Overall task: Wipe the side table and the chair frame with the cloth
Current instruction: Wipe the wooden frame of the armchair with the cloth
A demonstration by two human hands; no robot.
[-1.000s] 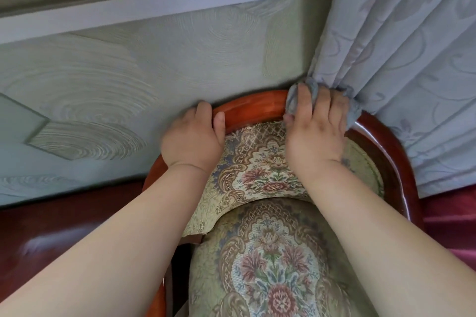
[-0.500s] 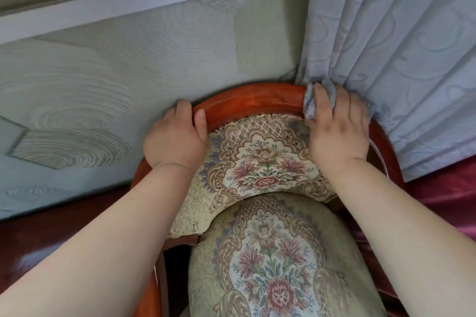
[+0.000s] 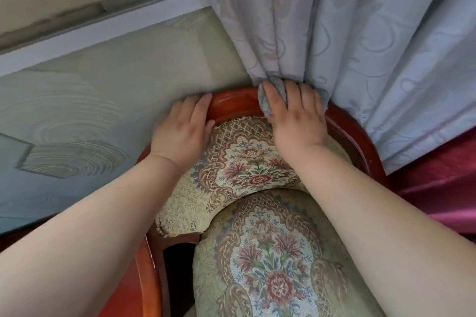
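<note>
**Head view: cloth on the top rail of the chair frame**

At far left we note a pale wall [image 3: 77,116] with raised swirl patterns and a light ledge [image 3: 77,40] running above it. The left hand [image 3: 180,134] sits on the left part of the chair frame [image 3: 231,103], a curved rail of glossy red-brown wood. Its fingers [image 3: 190,108] lie close together and hook over the back edge of the rail toward the wall. The thumb is on the front side against the upholstery, so the hand grips the rail.

Below the rail we record the floral backrest [image 3: 247,162] and, lower, the matching seat cushion [image 3: 270,265].

Right of centre, the cloth [image 3: 266,103], grey and bunched, lies on top of the rail where the curtain meets it. The right hand [image 3: 298,123] covers the cloth. Its fingers [image 3: 292,96] are slightly spread and bent over the bunch, clamping it onto the wood. Folds show beside the index finger and past the little finger.

The grey-blue patterned curtain [image 3: 360,59] hangs behind, touching the cloth and the rail. At far right, dark pink fabric [image 3: 438,188] lies beyond the frame.
</note>
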